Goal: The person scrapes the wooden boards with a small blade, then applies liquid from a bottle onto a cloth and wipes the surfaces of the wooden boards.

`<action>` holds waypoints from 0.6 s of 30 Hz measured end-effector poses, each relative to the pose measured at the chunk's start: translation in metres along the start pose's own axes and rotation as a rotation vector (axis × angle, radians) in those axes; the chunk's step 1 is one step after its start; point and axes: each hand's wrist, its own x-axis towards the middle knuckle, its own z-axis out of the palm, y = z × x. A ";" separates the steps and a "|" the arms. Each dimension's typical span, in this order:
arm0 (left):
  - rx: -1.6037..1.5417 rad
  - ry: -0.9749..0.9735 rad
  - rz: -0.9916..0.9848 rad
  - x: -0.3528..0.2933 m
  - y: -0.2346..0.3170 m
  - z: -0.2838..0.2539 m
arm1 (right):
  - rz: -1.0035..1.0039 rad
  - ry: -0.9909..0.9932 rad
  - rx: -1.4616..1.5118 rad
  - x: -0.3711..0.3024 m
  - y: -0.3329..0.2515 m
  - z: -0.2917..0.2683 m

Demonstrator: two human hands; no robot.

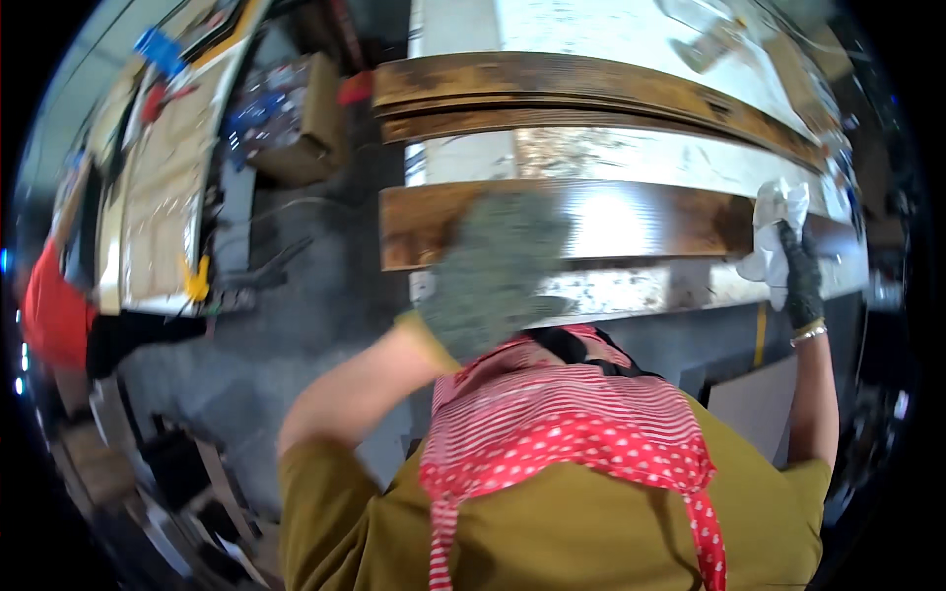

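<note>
A brown, wood-patterned plank (680, 219) with fine grooves lies across the white worktable, and light glares off its middle. My right hand (803, 281), in a dark grey glove, grips a crumpled white cloth (781, 212) at the plank's right end. My left hand (498, 266), gloved in grey-green, is over the plank's left part and the table's near edge. Motion smears its fingers, so their pose is unclear, and whether it touches the plank cannot be told. Farther back, several similar brown planks (552, 84) lie stacked and overlapping.
The white table (453, 158) has dark stains. At its far right stands a clear plastic container (714, 44). To the left are a cardboard box (320, 118) with plastic-wrapped items and another workbench (163, 212). A person in red (54, 305) is at that bench.
</note>
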 end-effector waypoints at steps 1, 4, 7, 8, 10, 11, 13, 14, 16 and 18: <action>0.152 -0.079 0.050 0.028 0.015 0.011 | -0.093 -0.073 -0.176 0.017 -0.006 0.007; 0.207 -0.147 -0.028 0.074 0.025 0.056 | -0.416 -0.492 -0.262 0.012 -0.087 0.126; -0.612 -0.256 -0.236 0.070 0.003 0.103 | -1.075 -0.791 -0.672 0.001 -0.122 0.229; -0.235 0.113 -0.169 0.060 0.015 0.112 | -1.195 -0.952 -0.672 -0.007 -0.124 0.257; -0.882 0.012 -0.258 0.061 0.015 0.151 | -1.452 -1.089 -0.612 -0.027 -0.120 0.319; -1.161 -0.057 -0.291 0.063 0.015 0.163 | -1.594 -1.064 -0.546 -0.035 -0.115 0.353; -0.441 -0.166 -0.273 0.080 0.032 0.059 | -1.652 -0.918 -0.425 -0.034 -0.112 0.400; -0.435 -0.157 -0.280 0.078 0.032 0.069 | -1.538 -1.047 -0.490 -0.042 -0.121 0.420; -0.190 0.197 -0.258 0.073 0.023 0.119 | -1.350 -1.239 -0.636 -0.052 -0.150 0.432; -0.141 -0.237 -0.360 0.076 0.026 0.067 | -0.641 -1.361 -0.267 -0.026 -0.143 0.406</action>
